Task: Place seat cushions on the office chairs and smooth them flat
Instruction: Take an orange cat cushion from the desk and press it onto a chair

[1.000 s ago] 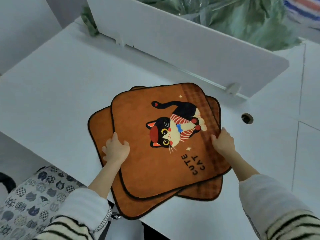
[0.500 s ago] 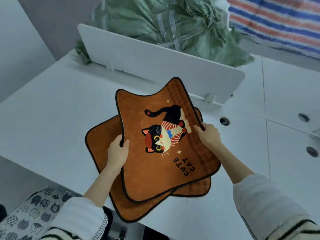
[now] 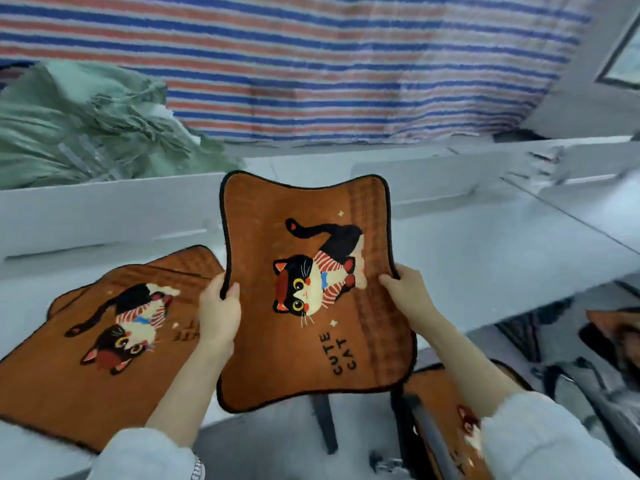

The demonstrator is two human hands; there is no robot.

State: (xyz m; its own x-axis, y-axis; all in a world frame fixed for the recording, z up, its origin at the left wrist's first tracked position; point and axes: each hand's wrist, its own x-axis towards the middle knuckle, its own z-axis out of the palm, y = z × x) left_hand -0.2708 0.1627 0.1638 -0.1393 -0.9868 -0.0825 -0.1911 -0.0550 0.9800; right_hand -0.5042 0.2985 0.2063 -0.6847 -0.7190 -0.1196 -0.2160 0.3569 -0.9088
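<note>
An orange seat cushion (image 3: 287, 362) with a black cat and the words CUTE CAT hangs in the air in front of me, lifted off the desk. My left hand (image 3: 220, 317) grips its left edge and my right hand (image 3: 408, 292) grips its right edge. More of the same cushions (image 3: 69, 382) lie stacked on the white desk (image 3: 485, 258) at the left. Another orange cushion (image 3: 446, 410) lies on a chair seat at the lower right, partly hidden by my right sleeve.
A white divider panel (image 3: 104, 209) runs along the desk's back. Green sacks (image 3: 86, 126) and a red-blue striped tarp (image 3: 311, 64) lie behind it. Dark chair parts (image 3: 588, 368) and a black desk leg (image 3: 325, 424) stand below the desk edge at the right.
The top cushion has been lifted off the stack and swung to the right, held by both hands. My view has risen and turned right, showing the tarp and a chair below.
</note>
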